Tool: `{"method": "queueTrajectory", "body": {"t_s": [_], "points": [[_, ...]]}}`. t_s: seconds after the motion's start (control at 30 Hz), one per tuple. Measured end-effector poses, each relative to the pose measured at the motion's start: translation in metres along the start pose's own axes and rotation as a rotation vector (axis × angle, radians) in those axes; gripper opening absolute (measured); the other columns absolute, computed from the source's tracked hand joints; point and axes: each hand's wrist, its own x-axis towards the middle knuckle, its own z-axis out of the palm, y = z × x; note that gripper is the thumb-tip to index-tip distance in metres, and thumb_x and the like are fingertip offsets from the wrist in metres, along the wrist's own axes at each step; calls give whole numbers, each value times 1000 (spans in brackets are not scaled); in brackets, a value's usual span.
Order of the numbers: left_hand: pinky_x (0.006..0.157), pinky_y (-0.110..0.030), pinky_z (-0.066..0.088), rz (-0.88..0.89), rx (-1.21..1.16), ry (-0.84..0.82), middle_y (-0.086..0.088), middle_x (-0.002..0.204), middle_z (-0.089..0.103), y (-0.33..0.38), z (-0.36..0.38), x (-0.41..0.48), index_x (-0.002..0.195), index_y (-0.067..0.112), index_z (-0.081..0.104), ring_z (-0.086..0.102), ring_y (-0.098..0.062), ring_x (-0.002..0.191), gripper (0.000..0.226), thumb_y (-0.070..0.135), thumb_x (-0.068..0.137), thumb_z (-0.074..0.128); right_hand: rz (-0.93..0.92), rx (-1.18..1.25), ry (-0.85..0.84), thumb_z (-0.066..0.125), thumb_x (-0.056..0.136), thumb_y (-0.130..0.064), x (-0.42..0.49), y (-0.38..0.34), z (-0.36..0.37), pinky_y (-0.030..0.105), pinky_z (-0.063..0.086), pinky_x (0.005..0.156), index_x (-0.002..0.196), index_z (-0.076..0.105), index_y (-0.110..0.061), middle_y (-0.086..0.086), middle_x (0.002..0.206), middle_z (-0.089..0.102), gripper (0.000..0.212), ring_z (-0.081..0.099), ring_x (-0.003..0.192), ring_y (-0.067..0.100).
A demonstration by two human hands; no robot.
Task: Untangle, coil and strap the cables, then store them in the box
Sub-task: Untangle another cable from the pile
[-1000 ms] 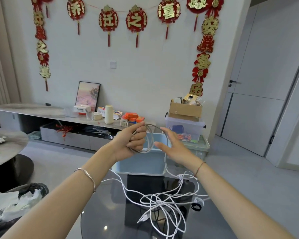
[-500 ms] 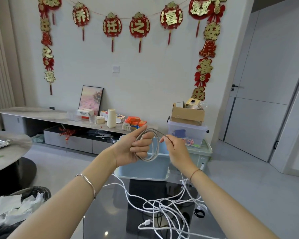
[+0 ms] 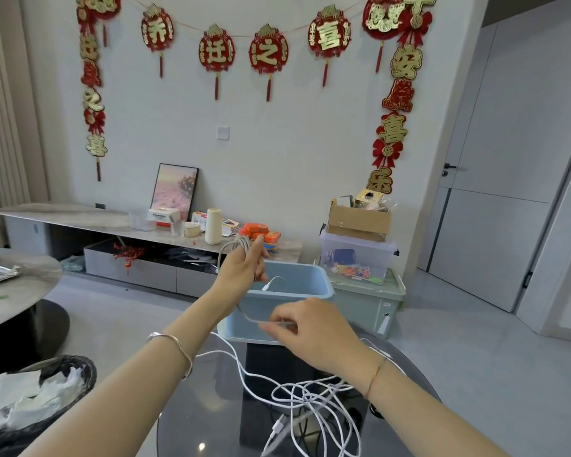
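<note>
Two hands, close together at the coil half a second ago, are now well apart. The right hand (image 3: 314, 331) has dropped in front of the blue box (image 3: 322, 293) and pinches the free tail of the grey cable (image 3: 241, 244). The left hand (image 3: 243, 268) has turned and stays raised, its fingers curled through the gathered loops.

Assessment: a fresh length has been drawn out for the next wrap. Coiling of this cable is unfinished, and no strap is fitted.

Condition of the cable: thin, grey and limp, with several loops bunched at the left fingers. One slack strand runs down to the right fingertips above the box's near wall.

The white cables (image 3: 310, 394) lie tangled on the glass table (image 3: 205, 423), not yet sorted.
</note>
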Motion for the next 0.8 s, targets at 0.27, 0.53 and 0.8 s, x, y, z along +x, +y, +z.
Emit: {"method": "queueTrajectory", "body": {"t_s": [0.27, 0.53, 0.8], "points": [[43, -21, 28, -71, 136, -400, 3, 44, 36, 2, 6, -30, 62, 18, 47, 31, -12, 39, 61, 54, 100, 17, 123, 428, 359, 68, 79, -47, 22, 34, -36, 21, 27, 50, 61, 59, -15, -11, 43, 38, 39, 31, 44, 6], [38, -16, 23, -292, -268, -870, 6, 39, 25, 25, 9, -37, 59, 17, 40, 14, -8, 34, 53, 48, 99, 26, 211, 814, 434, 68, 73, -44, 22, 50, -26, 13, 27, 46, 57, 51, -9, -13, 46, 34, 42, 27, 45, 3], [40, -21, 10, -551, -1157, -1046, 7, 40, 13, 24, -1, -33, 61, 19, 30, 7, -6, 32, 42, 28, 95, 52, 399, 1128, 312, 50, 92, -42, 27, 41, -1, 13, 26, 38, 56, 52, -25, -12, 42, 36, 40, 29, 37, 2]]}}
